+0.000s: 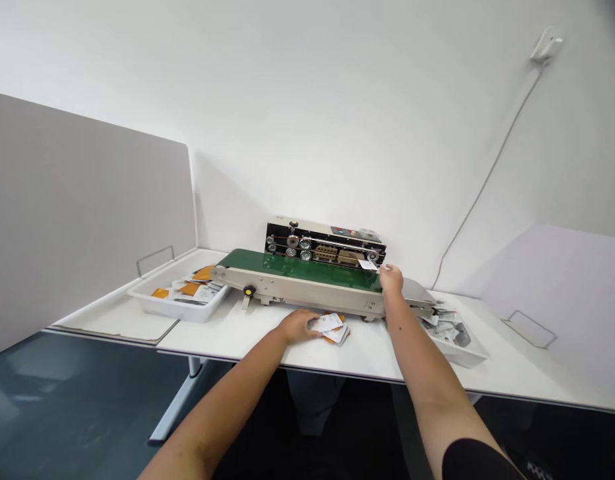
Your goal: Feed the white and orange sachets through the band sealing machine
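Observation:
A band sealer [327, 243] with a green conveyor belt [307, 267] stands on the white table. My right hand [391, 279] is closed at the right end of the belt. A pale bit shows at its fingertips, too small to name. Just left of these fingers, a small white packet [367, 265] sits at the sealer's right-hand rollers. Below the conveyor, my left hand [300, 327] is closed on the edge of a white packet [328, 323]. That packet lies over a small pile of white and orange packets [338, 335] on the table.
A white bin [170, 308] with orange and white packets stands under the belt's left end. Another bin [470, 355] with silvery-white packets is at the right. Grey panels [87, 200] flank the table, and a cable [492, 170] runs down the wall from a socket [546, 47].

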A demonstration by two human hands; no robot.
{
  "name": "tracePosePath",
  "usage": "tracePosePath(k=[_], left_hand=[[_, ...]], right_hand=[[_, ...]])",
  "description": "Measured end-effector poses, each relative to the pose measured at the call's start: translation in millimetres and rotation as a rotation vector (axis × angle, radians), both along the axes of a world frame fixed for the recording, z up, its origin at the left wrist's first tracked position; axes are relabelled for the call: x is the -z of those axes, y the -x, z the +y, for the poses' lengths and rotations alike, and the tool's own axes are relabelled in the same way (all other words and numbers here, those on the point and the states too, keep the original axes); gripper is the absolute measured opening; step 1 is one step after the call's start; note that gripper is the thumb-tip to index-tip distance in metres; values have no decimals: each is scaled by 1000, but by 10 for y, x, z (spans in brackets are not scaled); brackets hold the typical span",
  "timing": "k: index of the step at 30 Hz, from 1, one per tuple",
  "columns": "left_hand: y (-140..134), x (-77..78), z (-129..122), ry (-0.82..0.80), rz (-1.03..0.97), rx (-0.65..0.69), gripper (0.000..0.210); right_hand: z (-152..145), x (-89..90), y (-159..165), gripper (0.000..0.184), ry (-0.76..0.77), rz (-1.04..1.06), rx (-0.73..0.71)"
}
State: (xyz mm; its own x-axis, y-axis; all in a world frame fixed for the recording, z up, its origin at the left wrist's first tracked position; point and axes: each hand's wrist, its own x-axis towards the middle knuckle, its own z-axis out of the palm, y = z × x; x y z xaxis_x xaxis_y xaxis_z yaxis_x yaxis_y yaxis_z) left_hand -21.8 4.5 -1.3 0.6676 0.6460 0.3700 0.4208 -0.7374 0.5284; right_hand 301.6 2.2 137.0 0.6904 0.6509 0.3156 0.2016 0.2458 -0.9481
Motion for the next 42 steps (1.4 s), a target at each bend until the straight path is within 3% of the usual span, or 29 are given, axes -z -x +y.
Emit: tracePosePath(k=[3, 5, 8, 11, 13, 16, 21, 28, 33, 35, 42], left_hand=[[1, -1, -4, -1, -20, 24, 63], [9, -3, 6, 13, -64, 51, 71], [20, -12, 27, 23, -149, 50, 79], [21, -19, 50, 58, -239, 34, 71], [14, -9, 70, 166, -292, 55, 55], [-8, 27, 101, 389, -367, 152, 39], [-24, 42, 102, 632, -444, 262, 53], [15, -48, 57, 708, -477, 287, 47], [20, -42, 65, 780, -455, 352, 71], [18, -34, 74, 790, -433, 359, 66], [0, -6, 70, 785, -489, 272, 56]], right_hand=[[-295, 343, 418, 31, -140, -337, 194], [-499, 718, 806, 32, -159, -588, 33], [-695, 1283, 1309, 37, -127, -795, -158], [-724, 1576, 1522, 61, -13, -876, -208], [-699, 1605, 1524, 64, 68, -861, -217], [-676, 1554, 1455, 52, 127, -809, -231], [-669, 1570, 1369, 38, 110, -677, -269], [-594, 1673, 1306, 31, 55, -489, -424], [-605, 1649, 1327, 41, 54, -309, -497], [-628, 1626, 1334, 44, 53, -278, -507], [-754, 1559, 1341, 34, 124, -546, -349]])
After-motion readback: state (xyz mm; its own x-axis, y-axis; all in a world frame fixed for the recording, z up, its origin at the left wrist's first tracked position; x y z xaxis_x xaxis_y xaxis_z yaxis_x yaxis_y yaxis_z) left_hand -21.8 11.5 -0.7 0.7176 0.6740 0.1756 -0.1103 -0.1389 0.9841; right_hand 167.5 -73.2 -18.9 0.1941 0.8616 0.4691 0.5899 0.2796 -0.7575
